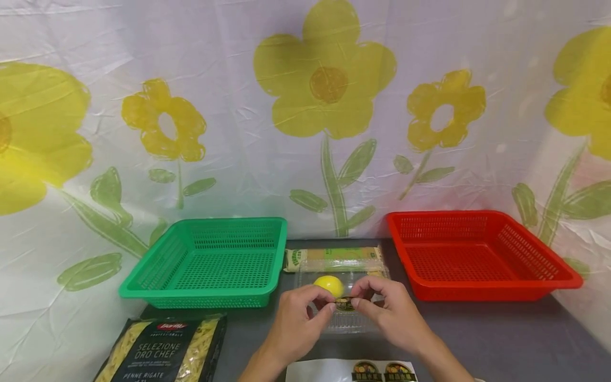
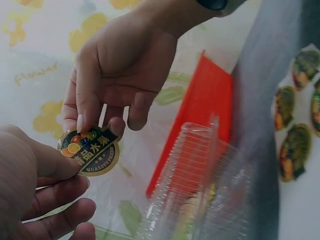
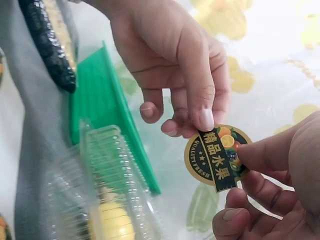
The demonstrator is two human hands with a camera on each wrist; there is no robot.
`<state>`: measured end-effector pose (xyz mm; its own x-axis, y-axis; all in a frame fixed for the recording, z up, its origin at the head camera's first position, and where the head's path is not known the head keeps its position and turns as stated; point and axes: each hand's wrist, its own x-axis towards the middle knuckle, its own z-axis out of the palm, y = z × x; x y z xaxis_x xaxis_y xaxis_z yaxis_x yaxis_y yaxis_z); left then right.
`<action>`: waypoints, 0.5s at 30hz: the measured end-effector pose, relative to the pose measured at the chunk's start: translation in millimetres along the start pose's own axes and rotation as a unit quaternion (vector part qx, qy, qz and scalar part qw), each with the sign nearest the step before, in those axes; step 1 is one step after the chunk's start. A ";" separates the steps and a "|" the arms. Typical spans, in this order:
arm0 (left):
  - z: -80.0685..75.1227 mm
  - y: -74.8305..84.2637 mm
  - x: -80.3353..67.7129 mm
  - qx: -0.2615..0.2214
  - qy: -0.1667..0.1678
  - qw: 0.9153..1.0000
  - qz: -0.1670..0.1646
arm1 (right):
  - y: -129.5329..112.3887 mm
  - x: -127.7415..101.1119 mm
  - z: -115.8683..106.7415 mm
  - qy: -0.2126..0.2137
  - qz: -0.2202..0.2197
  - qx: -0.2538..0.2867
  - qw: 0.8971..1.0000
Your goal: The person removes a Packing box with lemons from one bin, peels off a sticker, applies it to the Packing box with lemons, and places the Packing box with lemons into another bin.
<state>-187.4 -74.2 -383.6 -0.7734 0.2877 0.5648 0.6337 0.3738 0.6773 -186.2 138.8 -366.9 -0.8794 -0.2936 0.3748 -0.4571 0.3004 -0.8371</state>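
Both hands meet over a clear plastic clamshell box (image 1: 350,321) on the grey table. Between them is a round gold and black fruit sticker (image 1: 345,304). My left hand (image 1: 328,307) pinches its left edge and my right hand (image 1: 358,300) pinches its right edge. The left wrist view shows the sticker (image 2: 90,150) held by my left thumb and fingers (image 2: 70,172) from below and by my right hand (image 2: 89,120) from above. In the right wrist view the sticker (image 3: 217,157) hangs between my right hand (image 3: 250,170) and my left hand (image 3: 192,125). A yellow lemon (image 1: 329,285) lies inside the box.
A green basket (image 1: 210,260) stands at the left and a red basket (image 1: 477,254) at the right, both with nothing in them. A spaghetti packet (image 1: 334,259) lies behind the box. A penne bag (image 1: 164,350) and a sticker sheet (image 1: 350,371) lie near the front edge.
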 end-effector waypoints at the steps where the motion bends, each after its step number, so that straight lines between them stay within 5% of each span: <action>1: 0.3 0.1 2.1 -0.002 0.004 1.000 -0.001 | 0.0 1.5 -0.2 0.009 0.002 -0.002 1.000; 15: 11.0 -14.8 22.8 -0.033 0.055 0.996 -0.066 | 10.3 22.1 2.9 0.103 0.010 -0.073 0.992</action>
<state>-214.7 -63.4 -385.9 -0.8459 0.1400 0.5147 0.5291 0.3419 0.7766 -209.9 132.8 -368.3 -0.8904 -0.0986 0.4444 -0.4399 0.4370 -0.7846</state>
